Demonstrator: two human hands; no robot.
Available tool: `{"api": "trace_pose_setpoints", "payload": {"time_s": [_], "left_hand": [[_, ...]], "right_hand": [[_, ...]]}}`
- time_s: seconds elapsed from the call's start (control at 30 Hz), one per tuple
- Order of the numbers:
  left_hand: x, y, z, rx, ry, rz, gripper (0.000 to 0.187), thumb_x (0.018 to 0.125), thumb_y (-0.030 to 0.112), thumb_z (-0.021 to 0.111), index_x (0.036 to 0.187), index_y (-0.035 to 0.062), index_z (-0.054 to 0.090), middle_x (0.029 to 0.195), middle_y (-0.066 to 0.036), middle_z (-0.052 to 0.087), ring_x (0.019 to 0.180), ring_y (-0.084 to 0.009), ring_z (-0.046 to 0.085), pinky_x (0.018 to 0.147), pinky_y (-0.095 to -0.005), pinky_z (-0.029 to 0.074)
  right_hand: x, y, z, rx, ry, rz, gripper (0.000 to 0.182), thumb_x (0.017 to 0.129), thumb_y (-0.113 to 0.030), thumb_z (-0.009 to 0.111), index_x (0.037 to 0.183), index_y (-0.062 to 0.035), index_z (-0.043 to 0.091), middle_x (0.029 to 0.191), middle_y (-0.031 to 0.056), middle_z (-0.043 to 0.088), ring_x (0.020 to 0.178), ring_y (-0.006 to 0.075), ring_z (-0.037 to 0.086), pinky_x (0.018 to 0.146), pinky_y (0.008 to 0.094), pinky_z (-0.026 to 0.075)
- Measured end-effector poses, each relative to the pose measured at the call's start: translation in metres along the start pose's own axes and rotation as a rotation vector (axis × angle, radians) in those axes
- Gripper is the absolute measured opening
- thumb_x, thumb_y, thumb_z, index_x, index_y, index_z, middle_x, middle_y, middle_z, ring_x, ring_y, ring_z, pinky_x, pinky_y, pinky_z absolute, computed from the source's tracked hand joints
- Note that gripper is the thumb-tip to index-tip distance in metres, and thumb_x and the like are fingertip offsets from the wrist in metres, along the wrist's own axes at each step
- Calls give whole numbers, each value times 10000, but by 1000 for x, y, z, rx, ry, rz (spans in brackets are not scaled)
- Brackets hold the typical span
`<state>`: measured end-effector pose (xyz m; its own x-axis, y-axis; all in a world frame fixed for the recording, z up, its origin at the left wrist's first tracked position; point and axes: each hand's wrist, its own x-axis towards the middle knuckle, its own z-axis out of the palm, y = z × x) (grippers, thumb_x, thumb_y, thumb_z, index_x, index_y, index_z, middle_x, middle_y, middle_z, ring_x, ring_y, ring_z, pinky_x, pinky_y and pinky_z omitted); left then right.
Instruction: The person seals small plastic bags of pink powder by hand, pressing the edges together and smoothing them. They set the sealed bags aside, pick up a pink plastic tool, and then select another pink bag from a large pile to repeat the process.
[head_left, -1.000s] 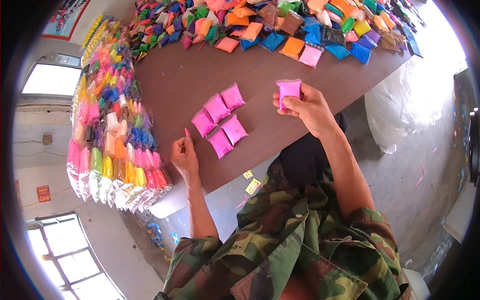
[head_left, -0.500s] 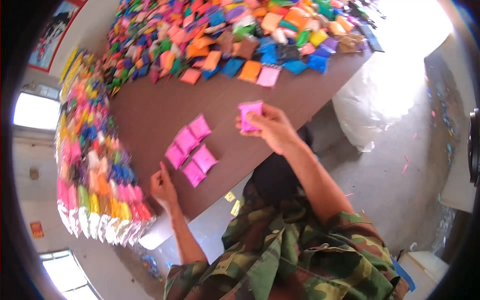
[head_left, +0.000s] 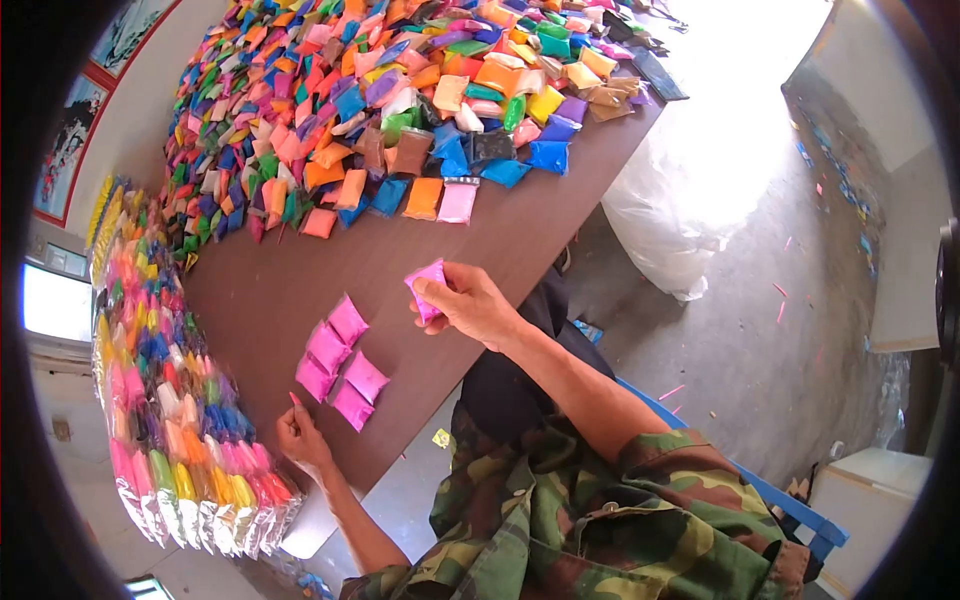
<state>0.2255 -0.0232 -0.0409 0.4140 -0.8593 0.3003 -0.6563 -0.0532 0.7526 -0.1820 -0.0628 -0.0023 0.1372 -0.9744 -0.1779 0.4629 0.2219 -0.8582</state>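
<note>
My right hand [head_left: 478,305] pinches a small pink packet [head_left: 425,288] above the brown table, thumb on its face. At the lower left, my left hand [head_left: 304,440] is closed by the table's edge, and a thin red stick [head_left: 294,399] pokes up from its fingers; most of it is hidden. Between the hands, several pink packets [head_left: 326,347] lie flat in two short rows, close together. The nearest of them to my left hand is a pink packet [head_left: 316,377] just up and right of it.
A large heap of coloured packets [head_left: 390,110] covers the far part of the table [head_left: 250,320]. Bundled clear bags of coloured packets [head_left: 190,420] line the left side. A big translucent plastic bag [head_left: 665,220] stands on the floor at right, and a blue chair [head_left: 770,490] is behind me.
The camera view has shifted, so the table and heap sit lower and further left. My right hand still holds the pink packet, now turned slightly. The laid-out packets keep their arrangement.
</note>
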Motion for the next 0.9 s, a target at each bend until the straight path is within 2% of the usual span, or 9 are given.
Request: {"api": "trace_pose_setpoints", "payload": {"time_s": [0.07,0.17,0.27,0.47,0.5,0.57,0.6,0.73,0.9], "left_hand": [[-1,2,-1,8,-6,-49,198,1052,177,705,982,-8,703,795,1,636,702,-76,554,630,-251,451],[1,-7,-1,-5,-3,-28,202,1051,180,706,975,-7,702,794,-1,635,699,-81,551,630,-254,449],[0,-7,-1,34,14,53,210,1052,183,706,967,-9,702,793,-3,639,698,-87,551,630,-260,451],[2,-12,-2,30,-10,-46,215,1050,204,717,1008,-5,734,809,-7,659,726,-97,573,656,-282,477],[-1,5,-1,102,-1,-41,215,1047,209,724,1014,-2,741,813,-7,665,736,-100,581,668,-286,485],[-4,19,0,184,33,14,220,1042,222,738,1017,4,751,824,-7,681,756,-106,599,690,-293,501],[-4,6,0,182,56,71,225,1039,229,744,1012,6,753,831,-8,691,767,-109,610,699,-296,508],[-3,3,-1,39,28,-54,210,1026,207,754,991,-1,750,817,-15,706,739,-85,614,665,-272,497],[-4,6,3,-25,35,-60,193,1020,183,754,970,-3,745,757,-3,676,688,-62,581,622,-250,466]], "right_hand": [[0,0,1,-18,-7,3,429,1120,-389,615,1279,7,669,1063,91,736,914,162,743,740,304,629],[0,6,5,84,51,-61,339,1129,-332,593,1177,-9,685,988,63,720,840,138,714,682,284,601],[2,16,3,80,18,-124,336,1142,-320,564,1176,-9,688,971,72,728,829,136,716,660,284,591],[0,8,9,138,127,-35,324,1143,-314,558,1138,-21,694,890,85,737,720,145,719,584,281,583],[4,14,4,118,121,-26,349,1139,-347,584,1218,-26,697,895,93,759,713,161,737,571,288,606],[3,9,4,92,116,3,367,1138,-356,585,1242,-18,685,914,100,760,689,164,728,556,289,601],[3,7,4,83,122,23,372,1139,-357,583,1261,-19,679,961,108,761,727,166,734,592,297,613],[0,-1,-1,18,64,-24,356,1129,-302,606,1323,-7,653,1126,135,753,908,179,751,753,336,648],[0,6,-4,84,38,-52,329,1076,-197,669,1301,43,643,1141,155,739,979,221,748,827,362,641]]}}
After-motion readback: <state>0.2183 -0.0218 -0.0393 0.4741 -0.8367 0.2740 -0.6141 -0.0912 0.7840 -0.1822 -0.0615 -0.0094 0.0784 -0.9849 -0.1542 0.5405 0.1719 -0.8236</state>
